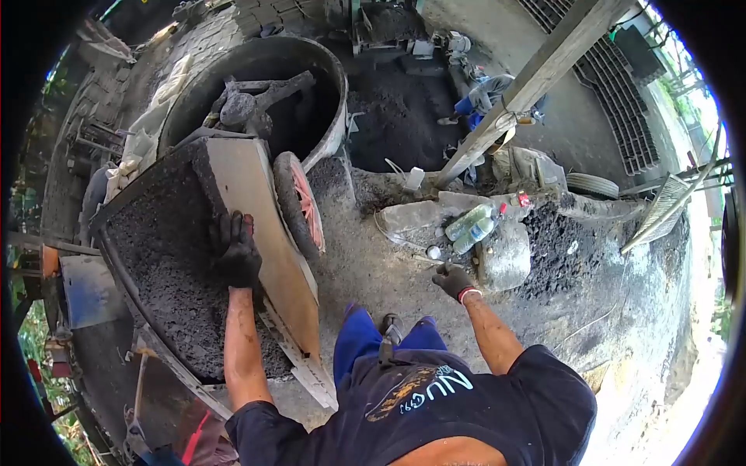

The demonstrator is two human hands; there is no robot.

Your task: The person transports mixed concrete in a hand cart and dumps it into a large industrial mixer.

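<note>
My left hand [235,252], in a dark work glove with a red patch at the thumb side, lies with its fingers stretched out along the left edge of a tan board [260,202]. The board forms the right side of a cart [311,380] filled with dark, crumbly material [167,248]. My right hand [457,281], also in a dark glove with a red and white cuff, hangs at my side. Its fingers are loosely bent, slightly apart, and nothing shows in them. Beyond it plastic bottles [470,229] lie beside a concrete block [505,256].
A wheel [299,203] with a pink-red hub stands against the board. Behind is a large round mixer drum [338,128] with a metal arm inside. A wooden post [536,74] slants ahead; a person [486,97] is behind it. Dark rubble [567,248] lies at right.
</note>
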